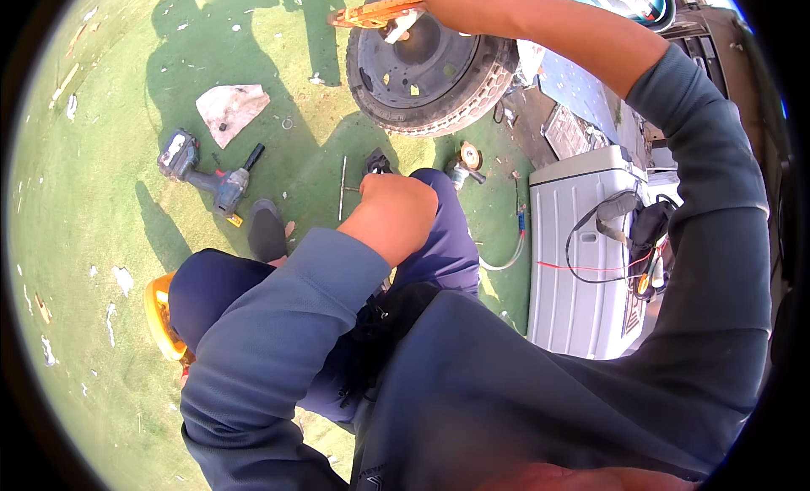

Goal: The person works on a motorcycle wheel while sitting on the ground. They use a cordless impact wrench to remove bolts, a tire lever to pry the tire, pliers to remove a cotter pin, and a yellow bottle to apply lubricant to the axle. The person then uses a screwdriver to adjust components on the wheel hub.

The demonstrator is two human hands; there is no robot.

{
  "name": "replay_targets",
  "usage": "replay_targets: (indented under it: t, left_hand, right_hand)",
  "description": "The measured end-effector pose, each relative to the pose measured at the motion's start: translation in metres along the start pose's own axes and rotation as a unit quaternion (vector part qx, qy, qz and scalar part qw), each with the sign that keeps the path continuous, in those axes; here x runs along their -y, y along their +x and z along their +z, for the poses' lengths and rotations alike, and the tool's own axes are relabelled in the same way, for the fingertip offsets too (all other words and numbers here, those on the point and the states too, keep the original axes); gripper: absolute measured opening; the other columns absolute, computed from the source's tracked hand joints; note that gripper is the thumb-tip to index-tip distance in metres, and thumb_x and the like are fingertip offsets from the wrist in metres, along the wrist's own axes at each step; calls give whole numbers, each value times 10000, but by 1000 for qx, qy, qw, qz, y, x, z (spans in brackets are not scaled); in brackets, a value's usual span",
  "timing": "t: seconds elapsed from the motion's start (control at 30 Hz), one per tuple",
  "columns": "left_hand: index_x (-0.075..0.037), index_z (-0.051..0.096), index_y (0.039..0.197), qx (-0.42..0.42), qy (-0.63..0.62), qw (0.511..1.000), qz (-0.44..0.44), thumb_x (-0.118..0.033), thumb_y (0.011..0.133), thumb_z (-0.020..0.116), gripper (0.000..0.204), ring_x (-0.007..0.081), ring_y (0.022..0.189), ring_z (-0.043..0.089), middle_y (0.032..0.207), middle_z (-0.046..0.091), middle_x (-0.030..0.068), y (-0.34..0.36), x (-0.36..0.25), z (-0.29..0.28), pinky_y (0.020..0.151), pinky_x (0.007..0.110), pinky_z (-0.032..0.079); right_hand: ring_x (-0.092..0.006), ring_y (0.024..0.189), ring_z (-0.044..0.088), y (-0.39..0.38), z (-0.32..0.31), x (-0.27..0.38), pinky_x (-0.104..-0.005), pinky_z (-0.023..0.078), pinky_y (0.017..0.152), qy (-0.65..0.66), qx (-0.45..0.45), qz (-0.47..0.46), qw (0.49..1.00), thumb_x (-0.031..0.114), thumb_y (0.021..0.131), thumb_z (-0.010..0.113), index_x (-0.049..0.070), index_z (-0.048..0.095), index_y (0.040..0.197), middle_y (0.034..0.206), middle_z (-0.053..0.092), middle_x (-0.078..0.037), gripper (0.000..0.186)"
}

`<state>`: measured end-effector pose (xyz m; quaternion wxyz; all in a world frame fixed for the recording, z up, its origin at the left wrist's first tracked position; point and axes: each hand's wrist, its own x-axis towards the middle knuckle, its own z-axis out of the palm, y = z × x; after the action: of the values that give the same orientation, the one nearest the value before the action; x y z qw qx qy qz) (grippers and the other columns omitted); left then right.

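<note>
My right hand [462, 3] grips an orange tool [371, 13] at the top, over the grey steel rim [415, 75] of a tyre [451, 118] lying on the green turf. A small pale piece at the rim's hub is partly covered by the tool. My left hand [401, 206] is bent down by my right knee [447, 246]; its fingers are mostly hidden, so I cannot tell what they hold. Just past it lie a metal T-handle [342, 187] and an angle grinder [468, 162]. A cordless impact driver [218, 184] lies to the left, near a sandal [264, 229].
A stained cloth [232, 113] lies left of the tyre. A grey case [569, 314] with cables and a bag [650, 225] stands at my right, beside boards [574, 90] and clutter. A hose [510, 263] runs near the case. A yellow object [159, 322] is behind my left knee.
</note>
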<state>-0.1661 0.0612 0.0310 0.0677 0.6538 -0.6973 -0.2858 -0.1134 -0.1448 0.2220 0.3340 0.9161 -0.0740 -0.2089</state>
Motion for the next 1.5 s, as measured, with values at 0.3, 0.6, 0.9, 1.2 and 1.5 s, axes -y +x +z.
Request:
replay_targets:
  t: [0.3,0.6,0.9,1.2,1.5]
  left_hand:
    - [11,585,1294,-63,-649,723,-227,-698,862,665,835,312,1027,687,1208,673,200,137,16,68,871,479,529]
    - [-56,348,1547,-77,-977,188,-65,-894,760,587,1174,381,1442,416,1515,465,224,211,-8,97,1193,555,248]
    - [-145,593,1304,-70,-995,39,-57,-629,826,769,702,251,1179,585,1296,629,49,226,-10,102,1120,493,366]
    - [-145,643,1188,-77,-995,-14,-67,-611,805,802,624,222,1034,572,1143,637,40,228,-52,37,946,381,516]
    - [-111,644,1173,-84,-993,-26,-81,-599,804,804,633,204,992,593,1127,639,58,216,-56,30,890,367,550]
  right_hand:
    - [-361,781,743,-21,66,-19,-442,592,699,32,27,-25,999,177,872,626,21,765,918,835,735,-201,214]
    - [-348,836,738,15,53,20,-461,585,707,166,-77,70,981,306,999,594,71,718,1094,919,743,-139,283]
    - [-356,819,734,11,61,24,-471,583,720,70,27,87,993,394,1034,559,60,703,1118,866,736,-142,374]
    - [-354,793,745,23,74,27,-441,592,695,28,165,50,985,168,869,635,42,770,931,842,739,-187,195]
    - [-354,800,748,8,48,30,-439,592,693,124,34,76,989,142,863,649,25,766,953,844,741,-187,188]
